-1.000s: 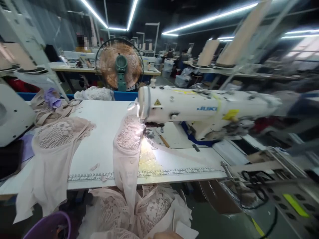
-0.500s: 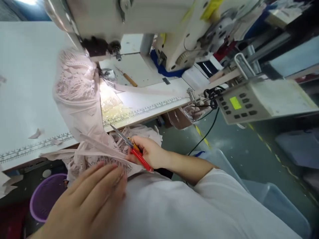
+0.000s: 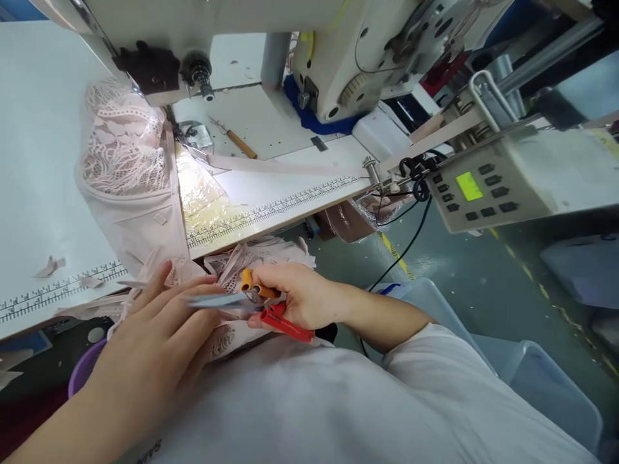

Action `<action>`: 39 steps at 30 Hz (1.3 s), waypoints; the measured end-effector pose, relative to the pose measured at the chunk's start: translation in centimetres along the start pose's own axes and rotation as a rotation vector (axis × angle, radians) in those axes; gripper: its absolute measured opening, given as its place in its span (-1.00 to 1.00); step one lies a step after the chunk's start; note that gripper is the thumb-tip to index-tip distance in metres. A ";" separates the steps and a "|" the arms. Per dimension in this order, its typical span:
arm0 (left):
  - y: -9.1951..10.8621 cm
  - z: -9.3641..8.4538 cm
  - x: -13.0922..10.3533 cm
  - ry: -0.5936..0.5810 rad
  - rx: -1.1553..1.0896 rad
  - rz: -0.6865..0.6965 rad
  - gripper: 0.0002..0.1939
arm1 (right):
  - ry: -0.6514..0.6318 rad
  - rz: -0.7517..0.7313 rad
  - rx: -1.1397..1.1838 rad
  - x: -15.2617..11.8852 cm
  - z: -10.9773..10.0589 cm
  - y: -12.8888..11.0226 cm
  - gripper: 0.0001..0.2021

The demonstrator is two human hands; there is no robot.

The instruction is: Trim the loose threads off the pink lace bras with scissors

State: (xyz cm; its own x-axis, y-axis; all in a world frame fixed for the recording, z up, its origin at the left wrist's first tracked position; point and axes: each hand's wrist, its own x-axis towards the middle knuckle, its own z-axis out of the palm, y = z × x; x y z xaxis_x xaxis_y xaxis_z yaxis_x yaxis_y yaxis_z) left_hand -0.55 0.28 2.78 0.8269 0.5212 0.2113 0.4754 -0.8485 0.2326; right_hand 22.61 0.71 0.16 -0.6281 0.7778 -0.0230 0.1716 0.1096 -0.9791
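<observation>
A pale pink lace garment (image 3: 128, 171) lies on the white sewing table and drapes over its front edge toward my lap. My left hand (image 3: 162, 332) rests on the hanging part, fingers stretched and somewhat spread, with the fabric under them partly hidden. In my right hand (image 3: 307, 296) is a pair of scissors (image 3: 287, 325) with red and orange handles. Their blurred blades point left, across the fingertips of my left hand; whether they touch the fingers I cannot tell. More lace fabric (image 3: 264, 251) bunches just beyond the scissors.
The sewing machine (image 3: 188, 19) overhangs the table (image 3: 39, 161). A wooden-handled awl (image 3: 242, 144) lies behind a pink strip (image 3: 290, 169) fed from the right. A control box (image 3: 483, 190) is at the right, clear plastic bins (image 3: 546, 386) below, and a purple basket (image 3: 82, 367) lower left.
My left hand has moved up and forward over the fabric, fingers more spread. The scissors have turned so their blades point left instead of up toward the table edge. The view has shifted slightly.
</observation>
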 end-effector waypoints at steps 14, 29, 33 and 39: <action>-0.4 -0.6 0.3 -0.008 -0.001 -0.037 -0.89 | 0.034 -0.091 -0.112 0.2 0.5 0.5 -0.66; -0.1 -2.5 0.2 -0.204 -0.206 -0.178 -0.86 | -0.015 -0.145 0.034 1.1 1.1 -0.8 -0.68; 0.6 -2.7 0.3 -0.157 -0.184 -0.227 -0.82 | 0.016 -0.154 0.051 1.4 1.5 -1.2 -0.73; 0.7 -3.1 -0.2 -0.130 -0.010 -0.126 -0.86 | 0.032 -0.201 0.005 1.9 2.0 -1.2 -0.76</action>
State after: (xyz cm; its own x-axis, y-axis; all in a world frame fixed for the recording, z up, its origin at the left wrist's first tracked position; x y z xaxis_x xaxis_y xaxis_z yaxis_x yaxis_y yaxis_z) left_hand -1.31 -0.09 5.85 0.7934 0.6062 0.0559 0.5747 -0.7761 0.2594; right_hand 19.68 0.85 0.91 -0.6248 0.7599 0.1795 0.0410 0.2615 -0.9643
